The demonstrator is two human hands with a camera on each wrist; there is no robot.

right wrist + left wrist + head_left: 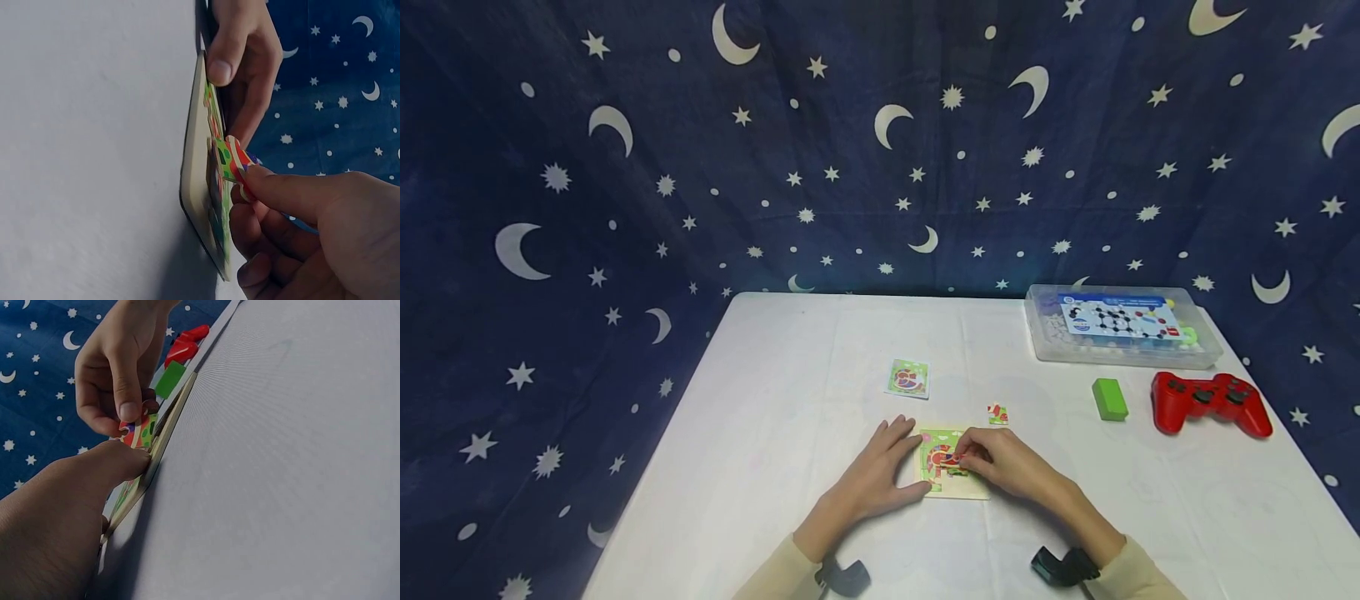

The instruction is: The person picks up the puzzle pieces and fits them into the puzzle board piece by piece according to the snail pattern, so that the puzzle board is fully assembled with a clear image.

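Note:
A square wooden jigsaw board [970,492] with a green and red picture lies on the white table. My left hand [882,473] rests at its left side, fingers spread, the thumb on the near left corner and the fingertips by the far left corner. Between thumb and fingers, my right hand [1011,462] pinches a red and green jigsaw piece [231,161]. That piece is tilted close over the board's middle, its lower edge right at the board in the right wrist view. Part of the picture is hidden behind the right fingers.
Just beyond the board lies a loose jigsaw piece [997,414]. A small picture card [908,379] sits farther back. To the right are a green block [1109,399], a red game controller [1210,402] and a clear plastic case [1120,354]. A starry curtain [850,150] hangs behind the table.

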